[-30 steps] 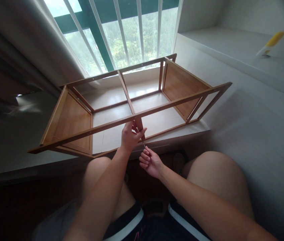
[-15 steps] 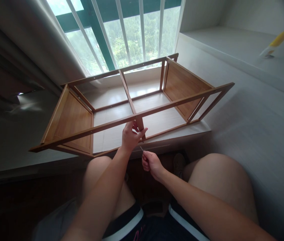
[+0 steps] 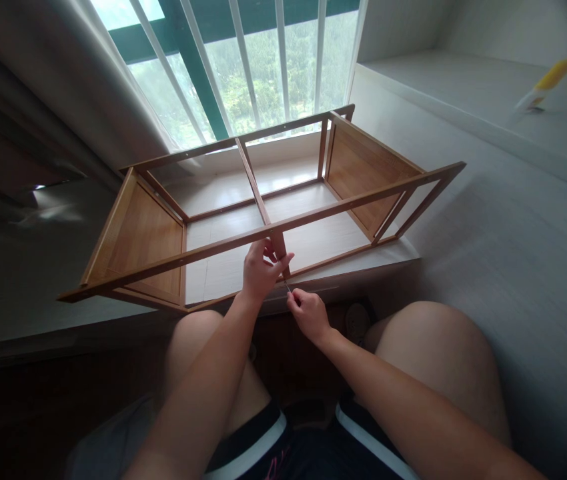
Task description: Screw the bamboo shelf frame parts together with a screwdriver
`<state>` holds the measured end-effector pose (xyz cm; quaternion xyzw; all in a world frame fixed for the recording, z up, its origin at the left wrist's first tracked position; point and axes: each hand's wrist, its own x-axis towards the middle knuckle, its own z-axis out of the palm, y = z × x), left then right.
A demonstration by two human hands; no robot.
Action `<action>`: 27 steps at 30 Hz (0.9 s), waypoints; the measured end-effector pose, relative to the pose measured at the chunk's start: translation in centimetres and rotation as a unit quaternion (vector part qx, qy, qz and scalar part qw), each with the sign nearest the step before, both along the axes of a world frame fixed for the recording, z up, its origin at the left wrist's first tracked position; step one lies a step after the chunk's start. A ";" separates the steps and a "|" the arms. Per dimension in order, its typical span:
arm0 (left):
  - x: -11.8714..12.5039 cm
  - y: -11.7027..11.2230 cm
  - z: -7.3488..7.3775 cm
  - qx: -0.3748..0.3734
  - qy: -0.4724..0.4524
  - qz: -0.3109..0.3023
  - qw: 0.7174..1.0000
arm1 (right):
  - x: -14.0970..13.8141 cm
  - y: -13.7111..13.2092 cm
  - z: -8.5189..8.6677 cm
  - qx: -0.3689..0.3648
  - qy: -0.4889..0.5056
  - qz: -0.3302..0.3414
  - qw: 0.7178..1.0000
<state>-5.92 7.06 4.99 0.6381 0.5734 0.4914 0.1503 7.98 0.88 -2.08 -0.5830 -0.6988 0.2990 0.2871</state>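
The open brown wooden frame (image 3: 313, 217) on the pale surface (image 3: 308, 197) looks stiff, best steadied by its near middle bar (image 3: 278, 245). The left hand (image 3: 261, 270) grasps it; the right hand (image 3: 309, 313) pinches a thin, apparently metal rod (image 3: 288, 287).

Dark shorts (image 3: 313, 460) bear pale bands (image 3: 257, 448) and pink marks (image 3: 277, 463).

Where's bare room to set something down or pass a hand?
Bare ledge shows inside the wooden frame: between left panel and middle crosspiece, and between crosspiece and right panel; both look open from above. Shelf left of the yellow-handled tool: bare too. Crowded: around the near middle upright, where left hand, right hand and thin tool cluster.
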 end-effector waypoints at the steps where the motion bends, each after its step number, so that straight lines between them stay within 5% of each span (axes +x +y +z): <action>1: 0.0 0.0 0.0 0.000 0.000 0.000 1.000 | -0.1 0.0 0.0 0.000 -0.005 0.000 1.000; 10: 0.0 0.1 -0.2 -0.001 -0.007 -0.003 1.000 | -0.4 -0.1 -0.1 0.014 -0.069 -0.028 0.997; 12: 0.0 0.1 -0.2 0.001 -0.009 -0.004 1.000 | -0.6 0.0 -0.3 0.005 -0.023 -0.025 0.999; 15: -0.1 0.1 -0.3 0.002 -0.007 -0.006 1.000 | -1.2 0.0 -0.8 -0.070 0.170 -0.019 0.983; 17: -0.1 0.1 -0.3 0.003 -0.004 -0.005 1.000 | -1.7 -0.3 -0.9 -0.185 0.351 -0.020 0.918; 20: -0.2 0.1 -0.4 0.008 -0.001 -0.005 1.000 | -1.8 -0.7 -0.4 -0.369 0.580 0.012 0.726; 23: -0.1 0.1 -0.4 0.008 -0.001 -0.004 1.000 | -1.4 -0.8 0.3 -0.451 0.693 0.065 0.559; 25: -0.1 0.1 -0.3 0.006 0.000 -0.003 1.000 | -1.1 -0.8 0.5 -0.470 0.721 0.081 0.502; 27: -0.1 0.1 -0.3 0.007 0.001 -0.003 1.000 | -1.1 -0.7 0.5 -0.480 0.731 0.088 0.477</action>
